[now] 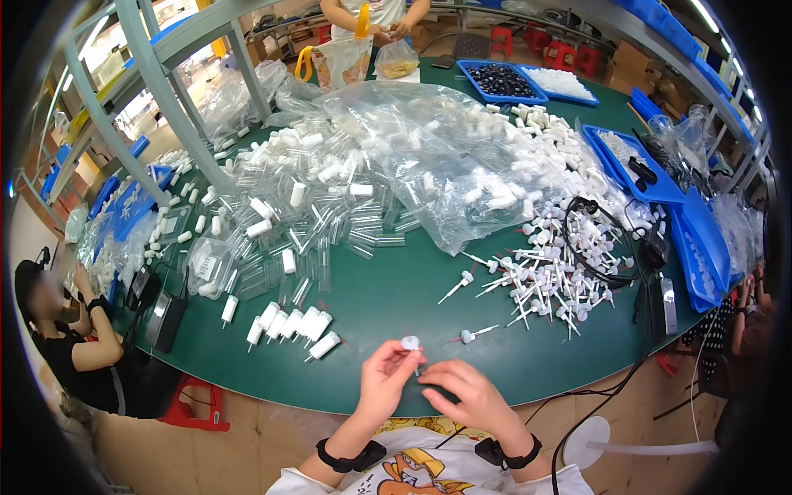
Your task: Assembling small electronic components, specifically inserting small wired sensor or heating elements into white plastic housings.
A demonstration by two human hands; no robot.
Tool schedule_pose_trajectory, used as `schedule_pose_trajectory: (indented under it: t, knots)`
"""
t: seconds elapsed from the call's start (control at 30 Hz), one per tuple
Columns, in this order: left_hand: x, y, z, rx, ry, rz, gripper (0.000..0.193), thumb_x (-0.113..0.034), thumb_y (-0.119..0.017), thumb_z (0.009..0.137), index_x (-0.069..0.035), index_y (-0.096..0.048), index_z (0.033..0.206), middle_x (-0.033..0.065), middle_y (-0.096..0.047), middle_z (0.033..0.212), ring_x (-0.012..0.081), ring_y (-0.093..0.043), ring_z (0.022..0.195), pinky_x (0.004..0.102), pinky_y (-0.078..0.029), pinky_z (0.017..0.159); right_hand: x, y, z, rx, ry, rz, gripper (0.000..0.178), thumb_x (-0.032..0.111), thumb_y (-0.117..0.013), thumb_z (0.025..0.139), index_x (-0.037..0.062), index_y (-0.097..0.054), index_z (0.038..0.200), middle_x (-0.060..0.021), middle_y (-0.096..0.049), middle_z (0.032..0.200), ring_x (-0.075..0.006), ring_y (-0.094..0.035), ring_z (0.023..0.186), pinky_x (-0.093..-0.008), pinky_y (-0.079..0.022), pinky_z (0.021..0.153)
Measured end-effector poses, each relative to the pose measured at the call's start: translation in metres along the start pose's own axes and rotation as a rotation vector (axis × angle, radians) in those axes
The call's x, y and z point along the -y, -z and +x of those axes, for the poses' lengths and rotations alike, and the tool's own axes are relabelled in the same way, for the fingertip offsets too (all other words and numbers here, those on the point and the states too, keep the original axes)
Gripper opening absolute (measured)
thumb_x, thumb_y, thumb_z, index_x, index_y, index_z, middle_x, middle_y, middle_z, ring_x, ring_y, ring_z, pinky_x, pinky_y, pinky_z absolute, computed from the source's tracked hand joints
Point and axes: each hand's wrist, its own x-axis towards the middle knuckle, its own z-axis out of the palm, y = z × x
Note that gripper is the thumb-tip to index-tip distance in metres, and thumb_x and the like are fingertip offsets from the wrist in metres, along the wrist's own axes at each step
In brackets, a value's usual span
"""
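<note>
My left hand point(385, 376) pinches a small white part with a round grey-white disc top point(410, 342) and a thin stem below it, close to the table's near edge. My right hand point(464, 391) is beside it, thumb and fingers apart, fingertips near the stem's lower end. Whether they touch it cannot be made out. Left of my hands lies a row of white cylinders with thin stems point(292, 324). Similar disc-topped parts with stems form a heap point(561, 272) to the right, and a loose one point(478, 335) lies nearer me.
Clear tubes point(363, 223) and white caps pile up across the green table point(388, 297), partly under a plastic bag point(462, 198). Black cables point(639, 346) and blue trays point(701, 247) are at right. A black adapter point(167, 320) lies at left. Other people sit and stand around the table.
</note>
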Motion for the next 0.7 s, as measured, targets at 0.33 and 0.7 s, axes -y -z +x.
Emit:
schedule_pose_trajectory:
  t: [0.33,0.7]
  knots:
    - [-0.003,-0.002,0.001,-0.063,0.01,-0.058,0.009,-0.005,-0.056,0.089,0.0,-0.055,0.097,0.0054,-0.059,0.091,0.0131,-0.057,0.082,0.0276,-0.045,0.08,-0.01,0.004,0.001,-0.293,-0.214,-0.348,0.02,0.006,-0.067,0.075,0.001,-0.056,0.091,-0.0158,-0.052,0.108,-0.0332,-0.049,0.101,-0.0392,-0.041,0.086]
    - [0.003,-0.005,-0.004,0.045,-0.221,0.383,0.012,0.0,-0.066,0.08,0.002,-0.062,0.091,0.006,-0.061,0.085,0.0121,-0.059,0.08,0.024,-0.046,0.071,-0.013,0.005,-0.003,-0.257,-0.165,-0.306,0.023,0.007,-0.066,0.076,0.0018,-0.059,0.098,-0.014,-0.056,0.108,-0.0316,-0.053,0.102,-0.0379,-0.042,0.089]
